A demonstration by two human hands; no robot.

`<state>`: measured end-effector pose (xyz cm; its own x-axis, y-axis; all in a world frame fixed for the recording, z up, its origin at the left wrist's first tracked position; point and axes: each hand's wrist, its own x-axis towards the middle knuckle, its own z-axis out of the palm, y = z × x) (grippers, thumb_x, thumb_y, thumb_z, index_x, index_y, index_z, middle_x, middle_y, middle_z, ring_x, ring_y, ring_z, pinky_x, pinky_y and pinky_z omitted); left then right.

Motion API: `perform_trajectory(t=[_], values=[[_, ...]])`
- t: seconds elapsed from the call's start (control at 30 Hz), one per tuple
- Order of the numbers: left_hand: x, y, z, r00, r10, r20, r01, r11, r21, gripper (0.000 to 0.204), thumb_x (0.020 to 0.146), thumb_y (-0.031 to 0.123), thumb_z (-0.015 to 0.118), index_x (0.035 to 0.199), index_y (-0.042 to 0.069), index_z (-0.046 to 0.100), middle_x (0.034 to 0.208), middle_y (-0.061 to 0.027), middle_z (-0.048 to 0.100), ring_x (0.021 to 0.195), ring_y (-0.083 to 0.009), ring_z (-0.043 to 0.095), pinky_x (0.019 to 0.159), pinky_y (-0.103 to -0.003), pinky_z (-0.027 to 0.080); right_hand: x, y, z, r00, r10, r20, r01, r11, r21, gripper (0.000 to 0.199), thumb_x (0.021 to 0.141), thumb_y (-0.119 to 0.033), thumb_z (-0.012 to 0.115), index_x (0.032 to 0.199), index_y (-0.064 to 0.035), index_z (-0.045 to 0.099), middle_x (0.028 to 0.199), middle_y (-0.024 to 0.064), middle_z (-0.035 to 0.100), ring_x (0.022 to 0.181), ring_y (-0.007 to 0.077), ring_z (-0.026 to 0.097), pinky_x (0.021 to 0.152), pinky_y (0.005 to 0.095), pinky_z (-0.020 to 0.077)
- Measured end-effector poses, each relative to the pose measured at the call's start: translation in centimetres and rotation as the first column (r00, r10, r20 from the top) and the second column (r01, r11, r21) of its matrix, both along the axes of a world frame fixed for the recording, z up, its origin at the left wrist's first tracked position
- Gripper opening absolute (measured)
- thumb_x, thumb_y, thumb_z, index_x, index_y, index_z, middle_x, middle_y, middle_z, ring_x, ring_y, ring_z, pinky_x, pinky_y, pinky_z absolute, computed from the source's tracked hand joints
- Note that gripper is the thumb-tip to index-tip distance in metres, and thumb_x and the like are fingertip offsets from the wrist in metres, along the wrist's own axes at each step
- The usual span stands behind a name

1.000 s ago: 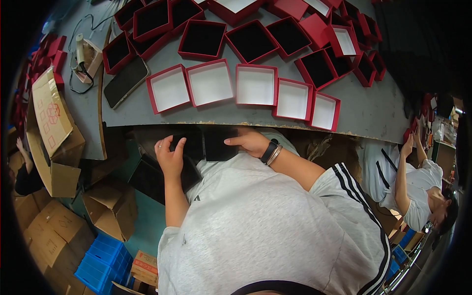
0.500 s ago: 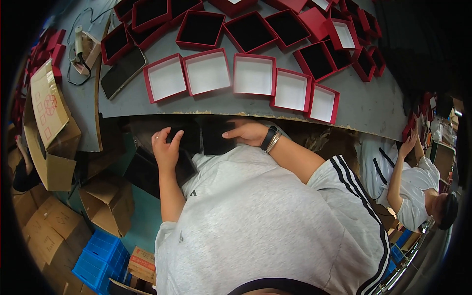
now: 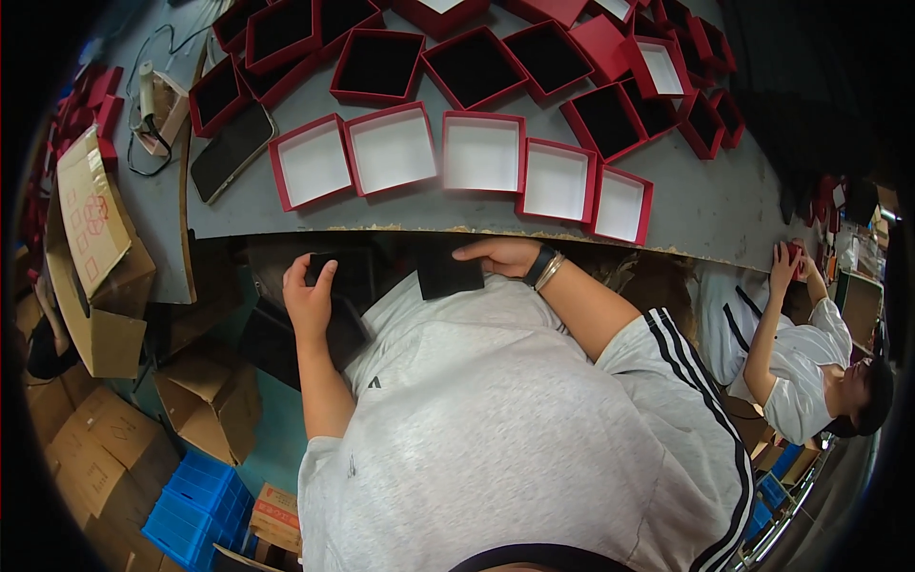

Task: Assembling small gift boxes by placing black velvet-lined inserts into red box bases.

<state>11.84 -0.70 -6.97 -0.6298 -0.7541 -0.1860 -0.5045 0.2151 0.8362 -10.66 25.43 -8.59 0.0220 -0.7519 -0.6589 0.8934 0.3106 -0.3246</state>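
Below the table edge, over my lap, my right hand [image 3: 500, 255] pinches a black square pad [image 3: 448, 276] by its right edge, thumb on top. My left hand [image 3: 310, 291] grips another black pad [image 3: 351, 273] between thumb and fingers, farther left. A gap separates the two pads. Beneath my left forearm lie more dark flat pieces [image 3: 272, 343], too dark to make out fully. On the table just beyond my hands stands a row of open red boxes with white insides, among them a middle box [image 3: 481, 155].
Behind them sit several red boxes with black insides [image 3: 379, 65]. A phone [image 3: 232, 153] lies at the table's left. Cartons [image 3: 210, 396] and blue crates [image 3: 198, 500] stand on the floor at left. At right a co-worker [image 3: 801, 343] handles a small red object.
My right hand has moved right with its pad, widening the gap between the two pads. My left hand has shifted slightly left. The co-worker's hands have come together around something red.
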Motion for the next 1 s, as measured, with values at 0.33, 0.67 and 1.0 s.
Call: perform_trajectory(t=[0.33, 0.67, 1.0], values=[[-1.0, 0.9, 0.7, 0.994, -0.015, 0.106, 0.052, 0.932, -0.358, 0.041, 0.081, 0.033, 0.079, 0.103, 0.001, 0.067, 0.098, -0.0138, 0.068, 0.103, -0.0328, 0.057, 0.092, -0.041, 0.045, 0.3, 1.2, 12.8, 0.732, -0.125, -0.670, -0.017, 0.979, -0.201, 0.036, 0.088, -0.007, 0.073, 0.120, -0.0047, 0.059, 0.108, 0.0011, 0.061, 0.098, 0.0089, 0.058, 0.084, 0.0242, 0.0492], [-1.4, 1.0, 1.0, 0.984, -0.064, 0.164, 0.131, 0.888, -0.441, 0.040, 0.083, 0.035, 0.076, 0.103, 0.001, 0.068, 0.095, -0.0166, 0.068, 0.099, -0.0376, 0.058, 0.092, -0.044, 0.043, -4.8, -2.5, 15.5, -0.169, 0.051, -0.984, 0.337, 0.941, -0.010, 0.054, 0.084, -0.016, 0.073, 0.133, -0.0068, 0.051, 0.108, 0.0171, 0.067, 0.095, 0.0308, 0.067, 0.079, 0.0367, 0.0541], [-1.4, 0.9, 1.0, 0.985, -0.069, 0.157, 0.135, 0.875, -0.464, 0.040, 0.083, 0.035, 0.075, 0.103, 0.001, 0.068, 0.092, -0.0162, 0.067, 0.094, -0.0369, 0.059, 0.092, -0.044, 0.043, -4.0, -3.2, 12.4, -0.588, 0.306, -0.749, 0.387, 0.919, 0.072, 0.064, 0.080, -0.027, 0.076, 0.136, -0.0091, 0.051, 0.135, 0.0156, 0.048, 0.122, 0.0336, 0.044, 0.102, 0.0472, 0.0374]])
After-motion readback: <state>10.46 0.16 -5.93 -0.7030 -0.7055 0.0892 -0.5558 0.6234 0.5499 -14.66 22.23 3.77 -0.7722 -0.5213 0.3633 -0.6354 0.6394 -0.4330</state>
